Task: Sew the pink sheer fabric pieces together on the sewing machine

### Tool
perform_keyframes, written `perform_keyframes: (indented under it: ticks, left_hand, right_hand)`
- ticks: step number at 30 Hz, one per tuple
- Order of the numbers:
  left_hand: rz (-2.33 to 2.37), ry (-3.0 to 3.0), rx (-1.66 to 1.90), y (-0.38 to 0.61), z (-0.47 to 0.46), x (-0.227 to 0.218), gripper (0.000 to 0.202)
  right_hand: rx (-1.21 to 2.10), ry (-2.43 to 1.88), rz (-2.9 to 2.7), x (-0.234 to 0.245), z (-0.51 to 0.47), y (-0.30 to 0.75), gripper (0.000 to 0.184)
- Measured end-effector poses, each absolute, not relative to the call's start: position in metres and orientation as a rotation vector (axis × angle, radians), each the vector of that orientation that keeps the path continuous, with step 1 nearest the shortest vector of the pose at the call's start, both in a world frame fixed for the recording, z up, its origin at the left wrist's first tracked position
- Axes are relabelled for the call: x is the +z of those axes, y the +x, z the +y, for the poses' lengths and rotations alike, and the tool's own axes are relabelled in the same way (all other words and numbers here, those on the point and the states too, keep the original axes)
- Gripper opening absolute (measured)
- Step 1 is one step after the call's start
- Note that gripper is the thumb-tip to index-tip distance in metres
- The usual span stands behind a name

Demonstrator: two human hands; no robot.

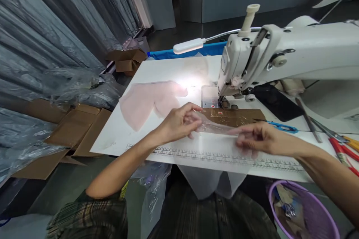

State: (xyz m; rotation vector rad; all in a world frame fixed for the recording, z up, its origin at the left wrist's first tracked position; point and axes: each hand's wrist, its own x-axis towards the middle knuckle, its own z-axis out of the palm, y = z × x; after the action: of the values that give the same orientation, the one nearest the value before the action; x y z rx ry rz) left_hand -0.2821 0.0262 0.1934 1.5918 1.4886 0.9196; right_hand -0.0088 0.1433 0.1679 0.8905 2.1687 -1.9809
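Observation:
A thin, see-through fabric (pixel 214 125) stretches between my two hands in front of the sewing machine (pixel 305 52). Its left end is pinched by my left hand (pixel 178 121), thumb against fingers. My right hand (pixel 260 140) grips the other end between thumb and forefinger, its lower fingers blurred. Sheer white cloth (pixel 202 183) also hangs over the table's front edge; whether it is the same piece I cannot tell. Just beyond the hands lies a brown taped strip (pixel 249 116), beside the needle area. Pale pink fabric pieces (pixel 140 101) lie flat to the left.
Blue thread snips (pixel 284 126) lie right of the brown strip, with red-handled scissors (pixel 340 153) farther right. A printed ruler (pixel 196 155) runs along the table's front. A lit lamp (pixel 189 46) hangs above. Below right stands a purple basket (pixel 319 209); cardboard boxes (pixel 81 123) sit left.

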Motion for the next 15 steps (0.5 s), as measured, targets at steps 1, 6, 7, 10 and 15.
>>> perform_keyframes:
  ticks: [1,6,7,10,15]
  left_hand:
    - [1.575,1.622,0.886,-0.287,0.034,0.189,0.033]
    - [2.062,1.952,0.590,-0.296,0.064,0.167,0.035]
    - [2.148,1.996,0.553,-0.296,0.066,0.164,0.037]
    - [2.309,2.118,0.575,-0.297,0.066,0.157,0.041]
    - [1.976,2.005,0.941,-0.290,0.059,0.157,0.031]
  right_hand:
    - [-1.996,0.997,2.159,0.165,0.152,-0.008,0.059]
    - [-1.670,1.510,2.536,0.157,0.184,-0.019,0.049]
    - [-1.527,1.591,2.635,0.156,0.186,-0.021,0.047]
    - [-1.165,1.720,2.789,0.156,0.188,-0.022,0.049]
    - [-1.514,1.551,2.668,0.157,0.174,-0.021,0.045]
